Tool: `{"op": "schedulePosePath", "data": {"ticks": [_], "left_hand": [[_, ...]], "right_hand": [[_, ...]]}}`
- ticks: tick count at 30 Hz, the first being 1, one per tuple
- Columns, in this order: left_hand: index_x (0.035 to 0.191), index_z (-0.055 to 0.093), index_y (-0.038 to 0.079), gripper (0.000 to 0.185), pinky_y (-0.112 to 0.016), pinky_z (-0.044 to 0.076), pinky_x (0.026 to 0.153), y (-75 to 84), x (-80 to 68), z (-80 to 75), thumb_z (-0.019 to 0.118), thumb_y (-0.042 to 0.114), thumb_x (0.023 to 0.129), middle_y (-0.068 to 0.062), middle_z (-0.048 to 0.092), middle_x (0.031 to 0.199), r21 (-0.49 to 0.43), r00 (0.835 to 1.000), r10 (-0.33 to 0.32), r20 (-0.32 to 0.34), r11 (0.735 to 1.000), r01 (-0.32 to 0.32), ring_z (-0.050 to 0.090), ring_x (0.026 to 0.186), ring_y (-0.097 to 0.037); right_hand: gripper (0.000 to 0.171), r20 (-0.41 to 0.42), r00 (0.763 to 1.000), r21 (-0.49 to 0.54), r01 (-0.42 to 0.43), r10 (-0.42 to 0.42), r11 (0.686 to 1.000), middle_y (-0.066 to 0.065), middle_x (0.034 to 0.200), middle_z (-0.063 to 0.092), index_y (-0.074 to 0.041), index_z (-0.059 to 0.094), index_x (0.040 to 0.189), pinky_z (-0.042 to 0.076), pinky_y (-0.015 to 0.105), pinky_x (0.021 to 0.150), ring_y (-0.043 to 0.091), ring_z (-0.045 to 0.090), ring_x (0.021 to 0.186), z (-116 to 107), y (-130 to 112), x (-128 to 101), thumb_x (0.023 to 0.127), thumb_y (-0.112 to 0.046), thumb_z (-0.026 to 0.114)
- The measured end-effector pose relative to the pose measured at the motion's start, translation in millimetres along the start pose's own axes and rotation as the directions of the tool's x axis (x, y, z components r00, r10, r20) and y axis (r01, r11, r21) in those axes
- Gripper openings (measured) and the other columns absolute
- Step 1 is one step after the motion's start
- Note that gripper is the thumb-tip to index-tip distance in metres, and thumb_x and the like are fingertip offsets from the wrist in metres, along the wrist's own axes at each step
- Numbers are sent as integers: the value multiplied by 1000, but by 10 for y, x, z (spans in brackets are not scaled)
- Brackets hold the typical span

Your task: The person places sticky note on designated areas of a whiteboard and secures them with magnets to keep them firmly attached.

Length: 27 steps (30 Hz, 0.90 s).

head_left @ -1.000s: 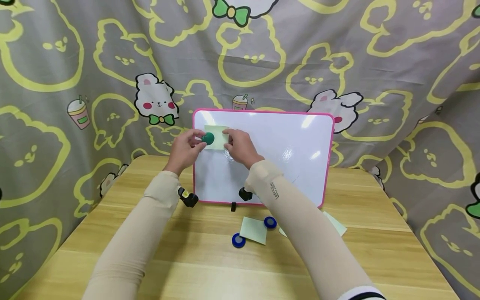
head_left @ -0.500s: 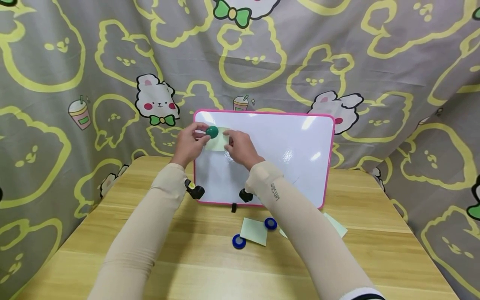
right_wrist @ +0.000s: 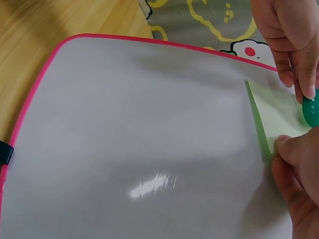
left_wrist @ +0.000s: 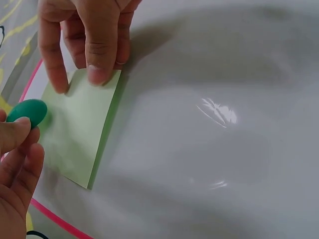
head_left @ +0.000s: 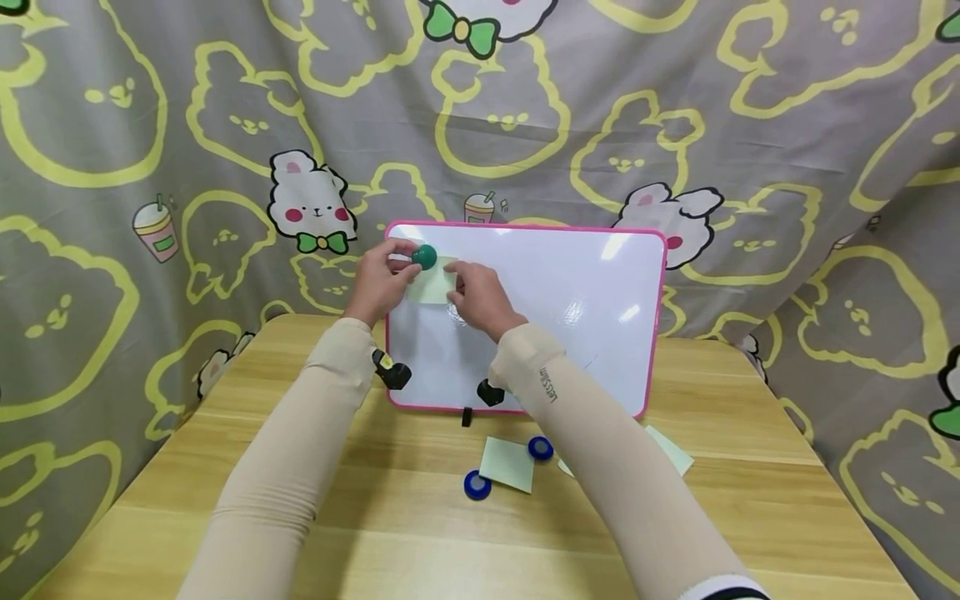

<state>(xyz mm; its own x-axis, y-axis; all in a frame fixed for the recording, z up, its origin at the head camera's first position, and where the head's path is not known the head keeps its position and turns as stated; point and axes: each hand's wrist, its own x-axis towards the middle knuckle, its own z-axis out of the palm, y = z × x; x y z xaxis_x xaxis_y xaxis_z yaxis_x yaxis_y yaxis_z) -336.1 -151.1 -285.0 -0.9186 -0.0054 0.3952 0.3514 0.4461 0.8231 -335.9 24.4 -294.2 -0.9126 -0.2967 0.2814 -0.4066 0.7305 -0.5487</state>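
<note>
Pale-green sticky note (head_left: 431,290) at whiteboard (head_left: 551,275), left of centre in head view; right hand (head_left: 483,293) pinches its edge, left hand (head_left: 377,279) clamps green round magnet (head_left: 424,257) near its top. Likely best: hold note flat, seat magnet squarely before releasing either.

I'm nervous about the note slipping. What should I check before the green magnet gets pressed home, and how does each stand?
1. Left hand grips the green magnet: ok, thumb and fingers pinch it.
2. Right hand steadies the pale green note: ok, fingers at its right edge.
3. Note flat on the whiteboard: not ok, its lower edge seems to stand off.
4. Magnet touching the note: cannot tell.
5. Blue magnets in sight: ok, two on the table.
</note>
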Motion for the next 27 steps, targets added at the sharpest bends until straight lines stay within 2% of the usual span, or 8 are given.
{"op": "schedulePosePath", "data": {"ticks": [7,18,27], "left_hand": [[117,63,7,26,-37,54,86,1,33,-6,66,6,91,-9,61,116,20,1000,10,-9,1000,-10,63,103,-24],[120,62,11,26,-38,52,90,16,96,41,64,8,94,-7,59,122,73,1000,-16,-12,997,17,60,109,-24],[118,63,11,24,-38,52,89,16,124,80,63,8,94,-10,61,118,72,1000,-6,-28,997,8,61,107,-25]], "right_hand": [[48,0,1000,-16,-4,4,1000,2,98,58,-12,54,138,48,25,80,17,52,89,0,-9,0,93,-16,67],[49,-6,1000,-4,1,-1,1000,3,100,59,-11,54,138,50,25,81,18,53,90,18,-1,7,92,-15,68],[49,-1,1000,-13,9,-9,1000,3,100,60,-11,54,138,49,24,81,17,54,89,14,8,10,92,-16,68]]}}
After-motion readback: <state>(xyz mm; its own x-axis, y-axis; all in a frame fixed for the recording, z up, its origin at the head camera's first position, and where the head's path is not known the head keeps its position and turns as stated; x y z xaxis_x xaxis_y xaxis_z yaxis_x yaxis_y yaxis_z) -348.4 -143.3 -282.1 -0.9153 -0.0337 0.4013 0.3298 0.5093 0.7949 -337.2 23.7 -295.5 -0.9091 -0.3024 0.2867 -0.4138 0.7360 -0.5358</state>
